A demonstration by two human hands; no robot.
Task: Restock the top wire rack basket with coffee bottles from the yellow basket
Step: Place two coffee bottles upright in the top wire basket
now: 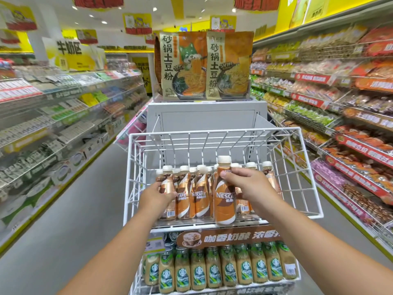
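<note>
The brown-and-cream plastic Nescafé coffee bottle with a white cap is upright at the front of the white wire rack basket, a bit taller-looking than the row of matching coffee bottles standing behind and left of it. Right hand has its fingers curled round the bottle's upper body, pinching it. Left hand is on the leftmost bottle of the row, fingers wrapped on its side. Below sits a lower shelf of green-label Starbucks bottles. Up top, two tan noodle packets. Stocked store shelves on both sides of the aisle.
</note>
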